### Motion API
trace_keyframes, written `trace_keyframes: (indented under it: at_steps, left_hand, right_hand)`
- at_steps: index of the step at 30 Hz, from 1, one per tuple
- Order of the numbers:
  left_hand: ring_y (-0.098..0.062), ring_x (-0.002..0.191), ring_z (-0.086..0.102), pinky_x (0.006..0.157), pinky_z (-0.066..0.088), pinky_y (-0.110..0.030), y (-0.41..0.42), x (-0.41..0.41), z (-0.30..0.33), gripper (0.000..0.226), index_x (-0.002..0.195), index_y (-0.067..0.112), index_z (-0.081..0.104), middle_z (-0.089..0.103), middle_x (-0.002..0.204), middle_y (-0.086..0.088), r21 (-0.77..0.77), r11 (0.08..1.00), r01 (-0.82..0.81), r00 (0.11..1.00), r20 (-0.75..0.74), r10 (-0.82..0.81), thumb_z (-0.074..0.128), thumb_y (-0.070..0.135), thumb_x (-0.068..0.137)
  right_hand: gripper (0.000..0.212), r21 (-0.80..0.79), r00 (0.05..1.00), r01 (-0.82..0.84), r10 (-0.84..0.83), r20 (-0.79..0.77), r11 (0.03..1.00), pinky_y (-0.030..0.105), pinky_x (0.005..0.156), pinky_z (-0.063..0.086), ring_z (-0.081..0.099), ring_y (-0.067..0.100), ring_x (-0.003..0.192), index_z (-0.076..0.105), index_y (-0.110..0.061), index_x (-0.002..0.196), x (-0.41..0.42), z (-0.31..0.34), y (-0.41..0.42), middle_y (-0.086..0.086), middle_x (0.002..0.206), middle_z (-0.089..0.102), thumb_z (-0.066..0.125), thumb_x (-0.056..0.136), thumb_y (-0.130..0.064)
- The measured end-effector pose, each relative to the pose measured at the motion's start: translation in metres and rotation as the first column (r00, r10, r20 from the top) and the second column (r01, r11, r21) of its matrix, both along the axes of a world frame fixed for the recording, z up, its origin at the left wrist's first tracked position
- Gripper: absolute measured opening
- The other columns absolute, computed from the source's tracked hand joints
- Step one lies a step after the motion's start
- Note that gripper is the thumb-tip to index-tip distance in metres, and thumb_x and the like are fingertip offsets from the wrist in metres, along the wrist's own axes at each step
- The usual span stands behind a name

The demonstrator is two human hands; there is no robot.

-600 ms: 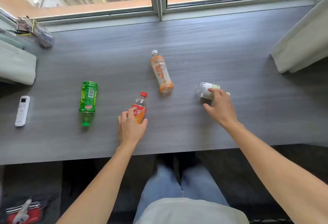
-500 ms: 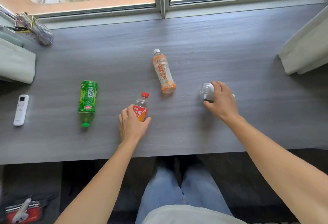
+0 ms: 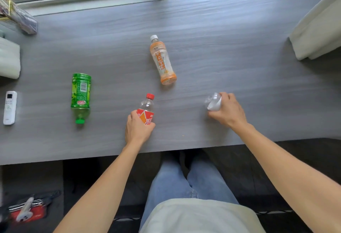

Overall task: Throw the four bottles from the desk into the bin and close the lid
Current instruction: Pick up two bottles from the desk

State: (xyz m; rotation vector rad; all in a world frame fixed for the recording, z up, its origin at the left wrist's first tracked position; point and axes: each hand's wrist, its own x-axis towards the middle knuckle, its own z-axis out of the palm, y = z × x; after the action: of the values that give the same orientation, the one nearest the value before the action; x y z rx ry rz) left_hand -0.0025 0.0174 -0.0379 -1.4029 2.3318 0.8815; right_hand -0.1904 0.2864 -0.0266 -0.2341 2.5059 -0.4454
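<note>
Two bottles are now gripped: left hand (image 3: 139, 128) wraps the red-labelled bottle (image 3: 146, 110), right hand (image 3: 227, 111), just reaching before, closes fingers round the clear bottle (image 3: 213, 101). Green bottle (image 3: 80, 94) and orange bottle (image 3: 162, 61) lie on the tabletop (image 3: 239, 48); no bin shows.

Matt wood-grain desk (image 3: 221, 48), seemingly laminate

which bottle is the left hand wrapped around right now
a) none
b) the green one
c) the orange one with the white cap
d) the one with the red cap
d: the left hand grips the red-capped bottle by its label, while the green bottle and orange bottle lie untouched.
</note>
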Motion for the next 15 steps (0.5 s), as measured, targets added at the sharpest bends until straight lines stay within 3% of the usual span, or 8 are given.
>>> trace_keyframes:
  at_steps: [7, 11, 15]
  left_hand:
    - [-0.015, 0.082, 0.061, 0.074, 0.058, -0.044, 0.04, 0.043, 0.021, 0.055, 0.107, 0.03, 0.043, 0.059, 0.093, 0.006, 0.165, 0.97, 0.179, 0.983, 0.02, -0.185, 0.071, 0.044, 0.062]
    - [-0.014, 0.081, 0.064, 0.07, 0.059, -0.04, 0.056, 0.054, 0.025, 0.058, 0.11, 0.034, 0.039, 0.062, 0.092, 0.007, 0.256, 0.905, 0.34, 0.931, 0.044, -0.362, 0.069, 0.05, 0.064]
    - [-0.015, 0.077, 0.064, 0.062, 0.055, -0.032, 0.064, 0.052, 0.027, 0.061, 0.109, 0.035, 0.035, 0.061, 0.09, 0.008, 0.297, 0.797, 0.525, 0.821, 0.068, -0.566, 0.068, 0.053, 0.061]
  right_hand:
    - [0.072, -0.052, 0.961, 0.187, -0.171, 0.215, 0.981, 0.032, 0.065, 0.051, 0.061, 0.015, 0.084, 0.046, -0.035, 0.119, 0.072, 0.025, 0.08, -0.012, 0.092, 0.062, 0.068, 0.057, -0.062]
    - [0.077, -0.038, 0.906, 0.343, -0.32, 0.276, 0.939, 0.027, 0.06, 0.048, 0.061, 0.013, 0.087, 0.043, -0.037, 0.123, 0.11, 0.033, 0.125, -0.009, 0.099, 0.061, 0.071, 0.057, -0.064]
    - [0.07, 0.002, 0.785, 0.573, -0.55, 0.285, 0.82, 0.027, 0.056, 0.049, 0.064, 0.012, 0.084, 0.043, -0.041, 0.116, 0.157, 0.036, 0.158, -0.01, 0.095, 0.063, 0.071, 0.054, -0.06]
